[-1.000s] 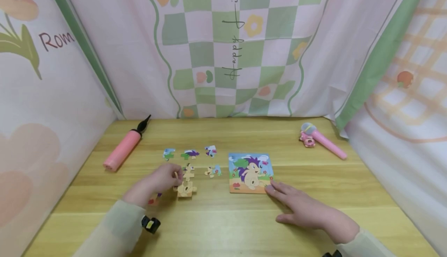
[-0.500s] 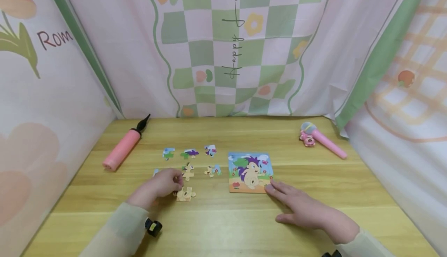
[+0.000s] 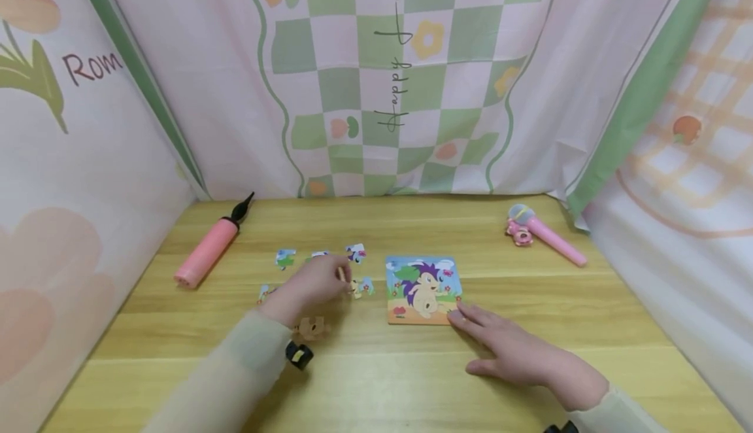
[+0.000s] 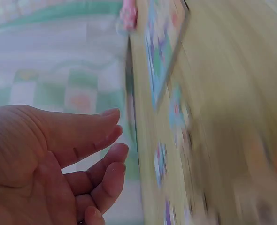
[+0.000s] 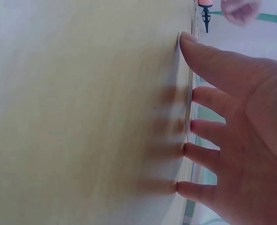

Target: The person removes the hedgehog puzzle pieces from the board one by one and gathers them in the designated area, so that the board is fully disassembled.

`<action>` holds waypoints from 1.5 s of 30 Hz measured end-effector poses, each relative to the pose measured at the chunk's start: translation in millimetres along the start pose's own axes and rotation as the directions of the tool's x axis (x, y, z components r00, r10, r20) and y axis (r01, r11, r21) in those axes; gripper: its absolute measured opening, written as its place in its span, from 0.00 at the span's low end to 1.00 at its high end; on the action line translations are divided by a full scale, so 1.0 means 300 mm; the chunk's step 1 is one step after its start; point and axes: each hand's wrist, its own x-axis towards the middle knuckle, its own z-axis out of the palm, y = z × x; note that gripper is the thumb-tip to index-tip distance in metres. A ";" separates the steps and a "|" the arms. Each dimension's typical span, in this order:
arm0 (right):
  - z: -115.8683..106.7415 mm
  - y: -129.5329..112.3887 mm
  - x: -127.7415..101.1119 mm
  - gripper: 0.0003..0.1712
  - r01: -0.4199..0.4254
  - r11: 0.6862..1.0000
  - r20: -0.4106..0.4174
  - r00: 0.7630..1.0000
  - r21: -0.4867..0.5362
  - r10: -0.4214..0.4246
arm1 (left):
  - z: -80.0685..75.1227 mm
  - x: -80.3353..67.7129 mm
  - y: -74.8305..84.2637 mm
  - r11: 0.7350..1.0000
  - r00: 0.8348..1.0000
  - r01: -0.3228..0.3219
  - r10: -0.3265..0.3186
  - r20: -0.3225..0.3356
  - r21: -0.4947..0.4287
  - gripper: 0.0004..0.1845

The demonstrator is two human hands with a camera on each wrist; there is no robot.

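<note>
left hand [image 3: 312, 282] fingers loosely curled, empty, over loose puzzle pieces [image 3: 359, 286] centre-left | right hand [image 3: 518, 354] flat, fingers straight, fingertips touching puzzle board [image 3: 422, 289] corner, centre | pink pump [image 3: 206, 253] left

Table [image 3: 412, 381]: pale wood-grain boards, smooth with a soft satin sheen; backdrop [image 3: 365, 73] at 12 o'clock: printed cloth, matt, hanging in loose folds. Puzzle board [image 3: 423, 289] and loose puzzle pieces [image 3: 360, 286]: flat printed card or thin wood, which one cannot be told, faces matt to faintly glossy, plain tan on the piece [image 3: 310, 328] lying at 7 o'clock of the board. Pump [image 3: 207, 253] at 10 o'clock and toy microphone [image 3: 544, 237] at 2 o'clock: smooth pink plastic, slightly glossy; sleeves [image 3: 235, 374]: pale, soft matt cloth.
</note>
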 end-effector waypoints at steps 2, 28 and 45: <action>0.001 0.001 0.000 0.45 -0.002 1.000 0.001 1.000 0.003 0.002 | 0.033 0.033 0.043 0.999 0.999 -0.040 0.040 0.015 0.006 0.05; 0.001 0.002 0.002 0.44 0.043 0.999 -0.040 0.998 -0.004 -0.043 | 0.401 0.177 0.311 0.954 0.984 -0.169 0.147 0.103 0.247 0.08; 0.000 0.005 -0.008 0.45 0.020 1.000 -0.026 0.999 0.014 -0.019 | 0.420 0.203 0.321 0.941 0.982 -0.171 0.141 0.123 0.291 0.12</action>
